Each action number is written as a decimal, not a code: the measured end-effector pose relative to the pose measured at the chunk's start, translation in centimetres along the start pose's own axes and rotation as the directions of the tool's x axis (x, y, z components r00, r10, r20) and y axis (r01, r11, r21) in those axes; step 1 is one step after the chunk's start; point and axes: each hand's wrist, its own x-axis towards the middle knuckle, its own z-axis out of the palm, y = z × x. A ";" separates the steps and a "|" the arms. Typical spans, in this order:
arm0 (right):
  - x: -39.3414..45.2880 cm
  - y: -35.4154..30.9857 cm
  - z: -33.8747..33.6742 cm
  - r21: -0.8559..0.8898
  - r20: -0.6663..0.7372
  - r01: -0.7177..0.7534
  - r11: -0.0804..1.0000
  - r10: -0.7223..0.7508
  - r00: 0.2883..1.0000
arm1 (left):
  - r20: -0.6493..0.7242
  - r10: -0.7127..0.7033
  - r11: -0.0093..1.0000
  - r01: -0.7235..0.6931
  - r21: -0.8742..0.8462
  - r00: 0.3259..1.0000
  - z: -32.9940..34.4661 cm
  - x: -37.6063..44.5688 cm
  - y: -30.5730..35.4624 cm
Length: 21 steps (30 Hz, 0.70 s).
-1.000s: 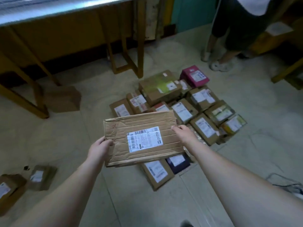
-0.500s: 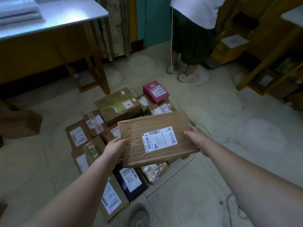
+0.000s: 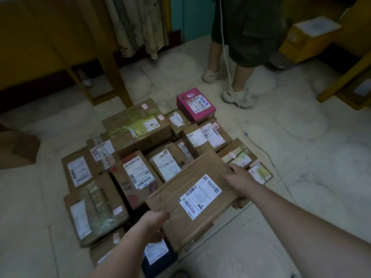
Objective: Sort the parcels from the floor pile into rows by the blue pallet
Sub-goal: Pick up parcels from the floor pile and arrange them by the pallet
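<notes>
Flat cardboard parcel (image 3: 192,195), likely light yet bendable, gripped at opposite edges by left hand (image 3: 154,219) and right hand (image 3: 237,177) above the rows of parcels (image 3: 140,149); best supported at both ends.

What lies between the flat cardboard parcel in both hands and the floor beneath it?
Other parcels do. The flat cardboard parcel, gripped by the left hand and right hand, hangs over the rows; a dark blue parcel shows under its near edge.

One pink parcel (image 3: 195,103), two hands (image 3: 154,219)
</notes>
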 end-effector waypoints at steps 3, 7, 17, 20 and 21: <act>2.3 0.8 1.6 -0.070 0.074 0.014 0.997 -0.008 0.997 | 0.005 0.002 0.999 -0.001 -0.047 1.000 1.3 1.8 -1.1; 3.7 2.6 2.6 -0.101 0.006 0.054 0.993 -0.053 0.999 | -0.016 0.050 0.999 -0.050 0.002 0.999 2.0 2.9 -2.0; 2.2 2.4 2.8 -0.445 -0.038 0.062 0.894 -0.087 0.995 | -0.095 0.263 0.904 -0.211 0.372 0.960 0.9 1.0 -1.5; -1.2 -1.5 3.4 -0.565 -0.075 0.072 0.822 -0.138 0.988 | -0.148 0.357 0.772 -0.201 0.603 0.922 -1.6 -1.9 -0.7; -2.5 -3.4 3.7 -0.579 -0.067 0.107 0.808 -0.178 0.982 | -0.173 0.392 0.742 -0.199 0.640 0.904 -2.7 -3.1 -0.5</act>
